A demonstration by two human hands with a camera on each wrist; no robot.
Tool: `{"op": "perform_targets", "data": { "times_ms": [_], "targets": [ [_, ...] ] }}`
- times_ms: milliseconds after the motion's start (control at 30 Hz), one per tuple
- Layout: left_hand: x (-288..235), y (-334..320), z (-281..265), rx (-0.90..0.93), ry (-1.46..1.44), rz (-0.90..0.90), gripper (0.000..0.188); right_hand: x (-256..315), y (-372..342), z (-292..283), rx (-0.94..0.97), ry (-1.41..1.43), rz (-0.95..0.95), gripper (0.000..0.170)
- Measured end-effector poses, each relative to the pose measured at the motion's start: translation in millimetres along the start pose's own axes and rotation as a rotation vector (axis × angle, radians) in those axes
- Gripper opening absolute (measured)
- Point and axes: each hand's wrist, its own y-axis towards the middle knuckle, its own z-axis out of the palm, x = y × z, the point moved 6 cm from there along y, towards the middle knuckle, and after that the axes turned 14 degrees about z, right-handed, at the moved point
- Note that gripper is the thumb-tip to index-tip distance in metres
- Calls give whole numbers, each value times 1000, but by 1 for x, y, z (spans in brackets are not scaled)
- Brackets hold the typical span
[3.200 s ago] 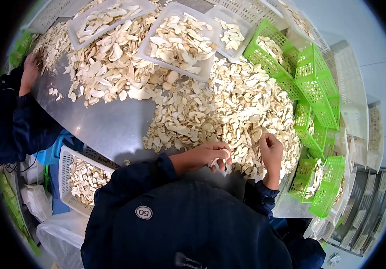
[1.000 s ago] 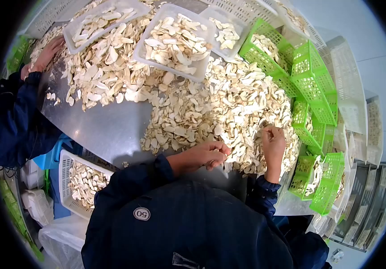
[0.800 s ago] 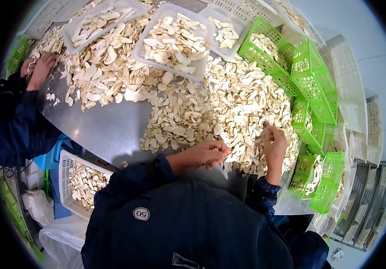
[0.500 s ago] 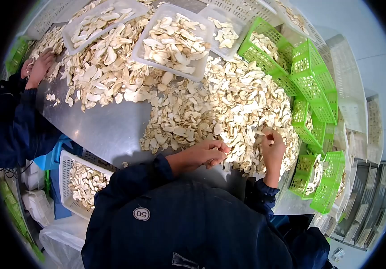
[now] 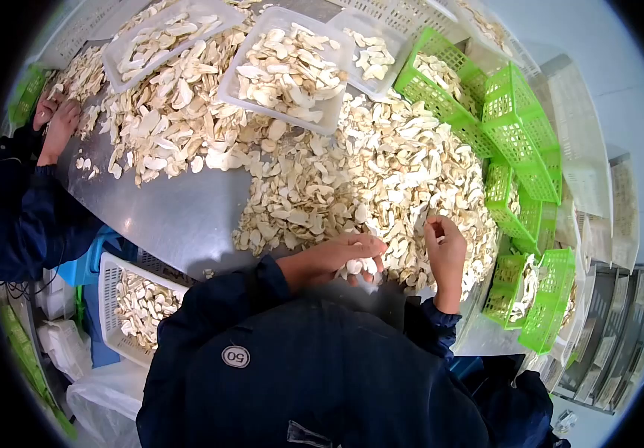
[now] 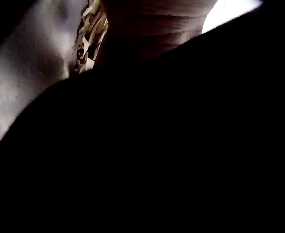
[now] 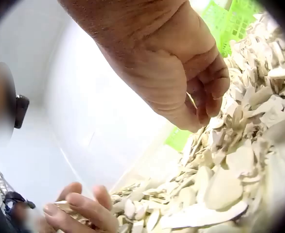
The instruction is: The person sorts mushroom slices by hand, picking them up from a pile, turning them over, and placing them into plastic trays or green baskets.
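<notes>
A big black patch [image 6: 147,160] (too dark to see into) hides most things, with a wrinkly wrist [image 6: 157,24] up top, pale slices [image 6: 95,34] beside it and grey table [image 6: 30,63] left

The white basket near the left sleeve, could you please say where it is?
The white basket of pale slices is at lower left in the head view, between the table edge and the translucent plastic bag.
</notes>
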Motion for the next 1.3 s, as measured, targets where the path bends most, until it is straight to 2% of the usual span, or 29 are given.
{"op": "perform_targets", "data": {
  "times_ms": [100, 233, 333, 433, 467, 567, 600, 700, 800, 867, 967, 1100, 1300],
  "targets": [
    [5, 0, -4, 6, -18, -13, 37, 9, -4, 9, 16, -152, -72, 23],
    [14, 5, -9, 37, -140, 29, 31, 6, -3, 14, -26, -203, -129, 22],
    [17, 5, -11, 29, -140, 17, 31, -2, -3, 9, 147, 42, 186, 10],
    [7, 0, -6, 1, -87, 22, 33, 5, -11, 5, 293, 237, 215, 4],
    [3, -1, -2, -24, -81, 11, 34, 1, -14, 10, 414, 354, 218, 13],
    [0, -4, 3, -37, -27, 4, 36, 36, -33, 11, 508, 580, 160, 23],
    [-1, -4, 2, -31, -2, 10, 36, 31, -31, 12, 527, 490, 117, 32],
    [-1, -1, -4, 4, 79, 89, 33, 22, -29, 26, 522, 408, 124, 33],
    [-6, -2, -8, -79, 87, 208, 28, 35, -46, 33, 643, 550, 176, 23],
    [-6, -1, -9, -66, 102, 213, 26, 38, -53, 40, 719, 607, 203, 16],
    [-3, 0, -11, -48, 137, 208, 25, 36, -57, 41, 766, 565, 246, 15],
    [-6, -2, -10, -27, 206, 213, 26, 49, -59, 35, 791, 597, 161, 26],
    [-15, -4, -6, -40, 229, 272, 25, 43, -59, 37, 824, 625, 214, 31]
  ]
}}
